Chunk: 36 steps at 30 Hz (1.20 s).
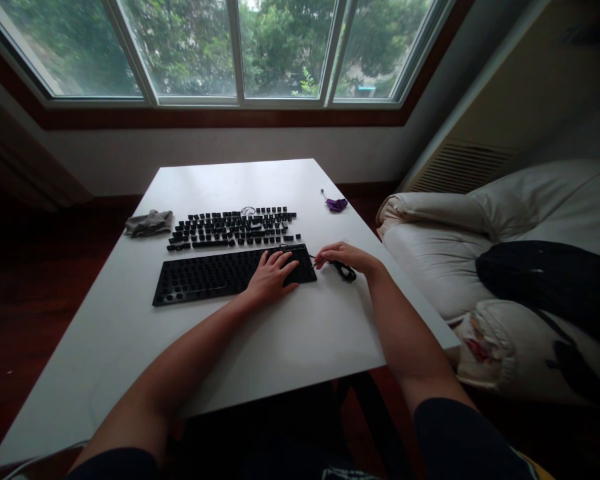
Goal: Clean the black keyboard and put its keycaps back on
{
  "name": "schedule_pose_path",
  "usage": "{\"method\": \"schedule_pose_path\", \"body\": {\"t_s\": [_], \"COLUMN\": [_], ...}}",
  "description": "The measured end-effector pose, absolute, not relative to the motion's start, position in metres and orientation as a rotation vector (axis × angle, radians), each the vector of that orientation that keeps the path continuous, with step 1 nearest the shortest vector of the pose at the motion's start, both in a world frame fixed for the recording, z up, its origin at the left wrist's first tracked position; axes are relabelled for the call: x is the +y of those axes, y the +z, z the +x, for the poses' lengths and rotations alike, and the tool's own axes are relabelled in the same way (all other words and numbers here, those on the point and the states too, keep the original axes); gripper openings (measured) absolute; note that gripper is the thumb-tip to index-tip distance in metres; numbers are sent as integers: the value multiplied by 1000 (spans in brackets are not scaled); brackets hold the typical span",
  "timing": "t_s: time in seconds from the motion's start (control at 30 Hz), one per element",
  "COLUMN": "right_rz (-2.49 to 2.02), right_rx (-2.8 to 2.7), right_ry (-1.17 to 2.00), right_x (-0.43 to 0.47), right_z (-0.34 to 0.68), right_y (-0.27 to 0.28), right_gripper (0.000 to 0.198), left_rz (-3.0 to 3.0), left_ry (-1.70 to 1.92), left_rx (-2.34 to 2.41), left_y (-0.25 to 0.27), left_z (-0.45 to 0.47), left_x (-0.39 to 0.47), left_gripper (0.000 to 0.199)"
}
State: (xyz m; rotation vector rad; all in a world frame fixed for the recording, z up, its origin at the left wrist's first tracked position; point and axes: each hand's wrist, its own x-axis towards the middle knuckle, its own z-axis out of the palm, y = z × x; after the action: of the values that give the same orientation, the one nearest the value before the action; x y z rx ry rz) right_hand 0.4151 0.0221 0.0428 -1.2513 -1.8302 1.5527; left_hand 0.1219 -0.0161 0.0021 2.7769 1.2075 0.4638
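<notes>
A black keyboard (pixel 205 275), its keycaps off across most of the board, lies slightly angled on the white table. My left hand (pixel 273 275) rests on its right part, fingers spread. Just off the keyboard's right end is my right hand (pixel 347 256), with its fingers bent and drawn together. Whatever is between those fingertips is too small to make out; faint thin wires show behind the knuckles. Under the right hand lies a coiled black cable (pixel 345 272). Behind the keyboard, loose black keycaps (pixel 225 230) are laid out in rows.
A crumpled grey cloth (pixel 149 223) sits at the table's left edge. Toward the back right lies a purple brush-like item (pixel 336 205). The white table (pixel 300 340) stands before a window, with a light sofa (pixel 430 247) holding a dark bag (pixel 545 280) on the right.
</notes>
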Motion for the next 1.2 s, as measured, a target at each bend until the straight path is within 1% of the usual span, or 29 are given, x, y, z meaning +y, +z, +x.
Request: {"method": "schedule_pose_path", "body": {"t_s": [0.23,0.5,0.8,1.2], "right_rz": [-1239,-1240,-1323,-1124], "right_rx": [-1770,-1703,-1809,-1739], "right_ry": [1627,1639,1358,1368], "right_x": [25,28,31,27], "right_z": [420,420,393,381], "right_y": [34,29,17,27], "right_gripper": [48,53,46,40], "left_rz": [2780,2780,2794,2793], "left_ry": [461,470,456,464], "left_rx": [1212,1197,1202,1196], "left_y": [2,1,1,1], "left_z": [122,121,121,121], "left_x": [-17,-16,-15,-15], "left_gripper": [63,63,64,64]}}
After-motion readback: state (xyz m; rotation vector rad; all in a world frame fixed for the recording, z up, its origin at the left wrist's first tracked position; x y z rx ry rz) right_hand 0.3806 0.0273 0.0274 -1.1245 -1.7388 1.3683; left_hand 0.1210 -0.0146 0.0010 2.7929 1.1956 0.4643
